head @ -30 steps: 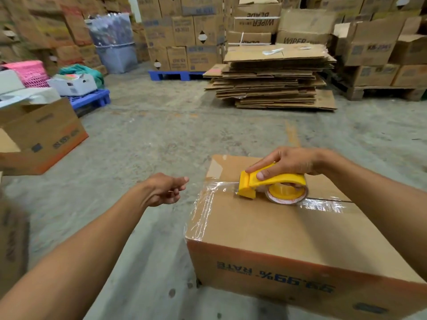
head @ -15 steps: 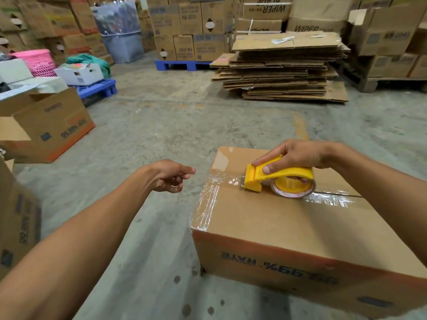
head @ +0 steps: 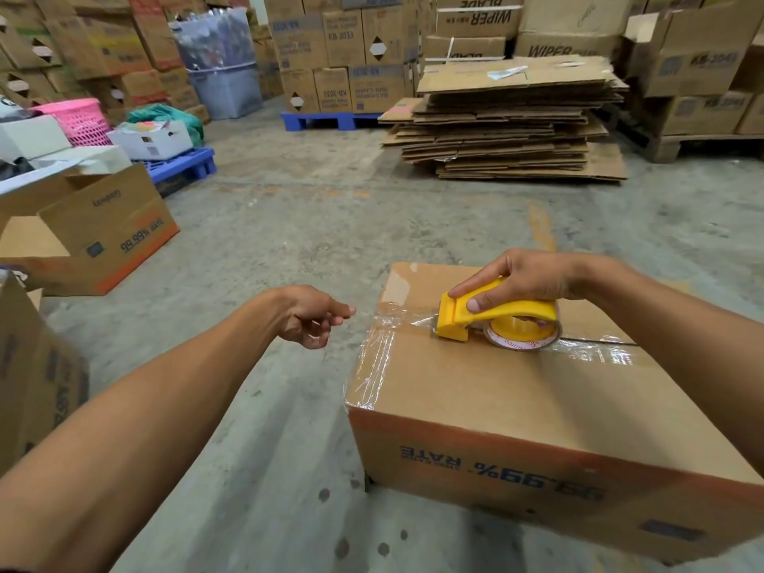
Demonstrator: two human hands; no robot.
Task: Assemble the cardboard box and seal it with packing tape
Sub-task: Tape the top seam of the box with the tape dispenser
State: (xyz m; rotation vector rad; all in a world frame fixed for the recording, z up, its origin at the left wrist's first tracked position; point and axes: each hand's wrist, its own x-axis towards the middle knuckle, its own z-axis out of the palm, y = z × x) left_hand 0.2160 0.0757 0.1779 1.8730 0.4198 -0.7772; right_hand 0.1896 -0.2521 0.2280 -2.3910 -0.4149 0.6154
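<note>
A closed brown cardboard box (head: 488, 390) with blue print stands on the concrete floor at the lower right. Clear packing tape (head: 376, 357) runs along its top seam and down its left side. My right hand (head: 525, 279) grips a yellow tape dispenser (head: 492, 314) that rests on the box top near the left edge. My left hand (head: 310, 314) hovers just left of the box's top corner, fingers loosely curled with the fingertips pinched toward the tape end; whether it holds the tape I cannot tell.
A tall stack of flattened cardboard (head: 508, 122) lies ahead. An open brown box (head: 95, 233) sits at the left, another box (head: 37, 374) at the near left edge. Blue pallets (head: 186, 169), a pink basket (head: 78, 119) and stacked cartons (head: 343, 51) ring the floor.
The view has shifted slightly closer and downward. My left hand has stayed near the box's left corner and the dispenser has held its place on the seam.
</note>
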